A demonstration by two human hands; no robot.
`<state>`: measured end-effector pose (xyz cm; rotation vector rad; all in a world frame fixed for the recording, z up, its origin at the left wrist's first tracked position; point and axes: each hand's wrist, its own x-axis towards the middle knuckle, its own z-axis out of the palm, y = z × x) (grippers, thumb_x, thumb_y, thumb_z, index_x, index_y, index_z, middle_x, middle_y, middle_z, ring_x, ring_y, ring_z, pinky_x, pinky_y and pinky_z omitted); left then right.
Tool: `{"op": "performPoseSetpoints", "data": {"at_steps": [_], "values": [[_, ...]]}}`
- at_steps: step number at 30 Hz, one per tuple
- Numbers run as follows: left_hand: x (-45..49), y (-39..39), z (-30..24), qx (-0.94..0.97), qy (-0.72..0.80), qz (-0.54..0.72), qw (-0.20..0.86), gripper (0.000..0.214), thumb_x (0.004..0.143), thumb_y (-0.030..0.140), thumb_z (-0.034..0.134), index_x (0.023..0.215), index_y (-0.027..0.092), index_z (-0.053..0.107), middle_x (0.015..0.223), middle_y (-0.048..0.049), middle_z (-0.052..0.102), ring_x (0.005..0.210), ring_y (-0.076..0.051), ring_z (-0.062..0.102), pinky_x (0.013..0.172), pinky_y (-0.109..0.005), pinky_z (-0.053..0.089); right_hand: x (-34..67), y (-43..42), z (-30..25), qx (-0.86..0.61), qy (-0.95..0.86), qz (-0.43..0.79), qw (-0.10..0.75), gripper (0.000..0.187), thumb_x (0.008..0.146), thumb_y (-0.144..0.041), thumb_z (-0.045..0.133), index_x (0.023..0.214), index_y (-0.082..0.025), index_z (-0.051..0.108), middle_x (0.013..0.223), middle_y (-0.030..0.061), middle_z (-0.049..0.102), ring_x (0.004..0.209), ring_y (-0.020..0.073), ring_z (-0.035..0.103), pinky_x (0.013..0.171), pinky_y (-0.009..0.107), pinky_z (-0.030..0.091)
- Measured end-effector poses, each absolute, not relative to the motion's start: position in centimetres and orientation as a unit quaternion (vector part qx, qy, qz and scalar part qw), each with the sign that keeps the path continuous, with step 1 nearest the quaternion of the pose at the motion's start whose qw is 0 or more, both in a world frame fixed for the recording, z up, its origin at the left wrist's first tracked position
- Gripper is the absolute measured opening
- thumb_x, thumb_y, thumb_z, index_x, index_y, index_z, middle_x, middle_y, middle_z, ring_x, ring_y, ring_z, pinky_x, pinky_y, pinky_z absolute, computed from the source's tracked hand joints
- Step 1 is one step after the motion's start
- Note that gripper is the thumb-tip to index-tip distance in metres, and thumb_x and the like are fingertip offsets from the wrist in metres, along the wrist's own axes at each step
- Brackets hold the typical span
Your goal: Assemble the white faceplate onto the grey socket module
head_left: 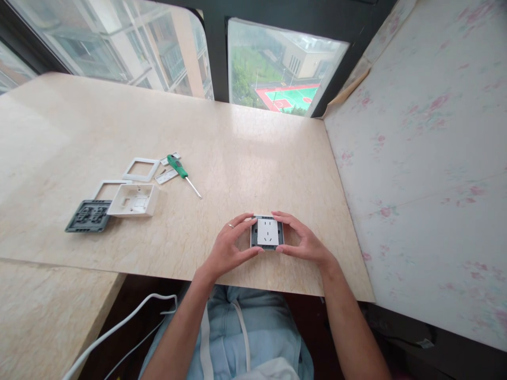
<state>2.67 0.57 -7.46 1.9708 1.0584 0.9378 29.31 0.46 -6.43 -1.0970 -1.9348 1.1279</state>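
A wall socket (268,232) with a white five-hole face and dark grey side strips lies near the front edge of the table, between my two hands. My left hand (233,240), with a ring on one finger, grips its left side, thumb at the near edge and fingers at the far edge. On the opposite side, my right hand (303,237) holds it the same way. Whatever lies beneath the socket is mostly hidden. Farther left, a green-handled screwdriver (184,174) rests with its tip toward me.
Left on the table (253,158) lie a white open mounting box (134,208), a dark grey socket back (87,216), a white frame (141,169), another frame partly covered, and small white strips (166,176). A papered wall (420,158) borders the right; windows stand behind.
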Motion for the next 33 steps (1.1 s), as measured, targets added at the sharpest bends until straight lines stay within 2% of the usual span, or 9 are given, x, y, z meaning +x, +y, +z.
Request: {"op": "performPoseSetpoints", "data": {"at_steps": [11,25,33], "values": [[2.65,0.59,-7.83,0.775,0.412,0.343,0.334,0.072,0.083,0.047,0.077,0.147,0.031,0.049,0.154,-0.0131,0.050,0.140,-0.032,0.050,0.113,-0.055,0.045,29.43,0.46,-6.47,-0.415,-0.743,0.421,0.314,0.070,0.082,-0.042,0.080,0.145,-0.036,0.051,0.155,0.0096,0.049,0.148,0.0310,0.041,0.121,0.057,0.036],[2.49,0.43,-7.65,0.778,0.410,0.339,0.336,0.073,0.084,0.043,0.077,0.149,0.030,0.046,0.153,-0.0124,0.051,0.140,-0.030,0.051,0.113,-0.052,0.044,29.53,0.58,-6.67,-0.419,-0.737,0.426,0.316,0.070,0.079,-0.041,0.083,0.142,-0.035,0.054,0.154,0.0102,0.052,0.147,0.0317,0.043,0.120,0.058,0.037],[2.55,0.36,-7.21,0.781,0.411,0.333,0.333,0.070,0.087,0.047,0.073,0.149,0.029,0.046,0.153,-0.0124,0.051,0.140,-0.031,0.051,0.113,-0.052,0.044,29.48,0.55,-6.59,-0.422,-0.736,0.427,0.313,0.069,0.079,-0.041,0.083,0.142,-0.034,0.055,0.153,0.0106,0.052,0.147,0.0317,0.044,0.120,0.058,0.038]]}}
